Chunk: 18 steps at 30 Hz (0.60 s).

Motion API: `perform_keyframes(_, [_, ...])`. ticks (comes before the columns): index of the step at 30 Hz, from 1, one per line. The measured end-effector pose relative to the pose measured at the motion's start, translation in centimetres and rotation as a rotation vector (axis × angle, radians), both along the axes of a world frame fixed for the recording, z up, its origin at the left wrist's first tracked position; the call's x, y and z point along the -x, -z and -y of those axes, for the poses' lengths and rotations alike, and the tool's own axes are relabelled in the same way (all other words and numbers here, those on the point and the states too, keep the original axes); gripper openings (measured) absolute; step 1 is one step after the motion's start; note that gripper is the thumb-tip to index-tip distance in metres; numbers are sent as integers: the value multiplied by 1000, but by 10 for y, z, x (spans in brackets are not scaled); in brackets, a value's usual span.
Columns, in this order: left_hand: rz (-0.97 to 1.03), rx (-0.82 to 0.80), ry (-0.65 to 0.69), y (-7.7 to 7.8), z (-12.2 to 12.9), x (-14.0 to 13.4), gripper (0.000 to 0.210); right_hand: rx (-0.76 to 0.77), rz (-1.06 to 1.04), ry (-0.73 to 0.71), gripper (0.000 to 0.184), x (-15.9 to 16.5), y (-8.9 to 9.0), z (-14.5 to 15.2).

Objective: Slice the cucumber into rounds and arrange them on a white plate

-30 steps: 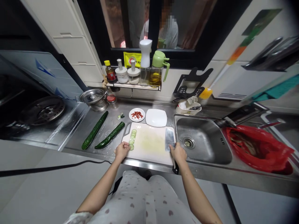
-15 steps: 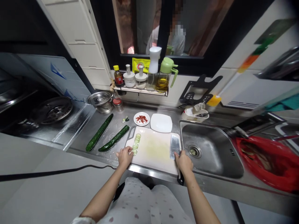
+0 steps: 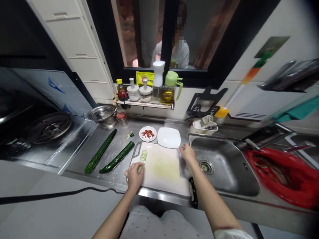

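Observation:
A short row of overlapping cucumber slices (image 3: pixel 144 155) lies along the left side of the white cutting board (image 3: pixel 161 181). My left hand (image 3: pixel 136 175) is closed around the near end of that row, its curled fingers hiding part of it. At the upper right of the board, my right hand (image 3: pixel 187 153) has its fingertips pinched at the near right corner of a white plate (image 3: pixel 168 137). Below that hand a cleaver (image 3: pixel 192 192) rests on the board's right edge, its black handle pointing toward me and its blade partly covered by the hand.
Two whole-looking cucumbers (image 3: pixel 101 151) lie left of the board, with small cucumber ends (image 3: pixel 130 134) behind. A small dish (image 3: pixel 148 134) holds chopped red pieces. The sink (image 3: pixel 224 166) is at right, beside a red bag (image 3: pixel 281 176). Behind are a lidded pot (image 3: pixel 106 117) and a condiment rack (image 3: pixel 147 104).
My right hand has left the cleaver and moved forward to the white plate's corner. My left hand has shifted inward over the near cucumber slices. The camera view has shifted slightly.

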<state>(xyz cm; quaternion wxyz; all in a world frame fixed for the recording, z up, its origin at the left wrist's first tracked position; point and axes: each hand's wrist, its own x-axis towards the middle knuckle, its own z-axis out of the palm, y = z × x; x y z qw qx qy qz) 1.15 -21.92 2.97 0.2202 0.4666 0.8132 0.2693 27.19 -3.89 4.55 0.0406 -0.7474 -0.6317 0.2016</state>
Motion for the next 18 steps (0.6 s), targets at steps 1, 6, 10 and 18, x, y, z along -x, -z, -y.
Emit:
perform_keyframes(1, [11,-7,6,-1,-1,-3,18,12,1,5,45,4,1,-11])
perform_keyframes(6, [57,-48,16,2,-1,-11,19,121,-46,100,47,13,11,-51])
perform_keyframes(10, [60,-63,13,8,3,-8,21,133,-90,152,45,10,23,-65])
perform_keyframes(18, [91,-71,-18,15,1,0,23,119,-206,248,30,4,43,-80])
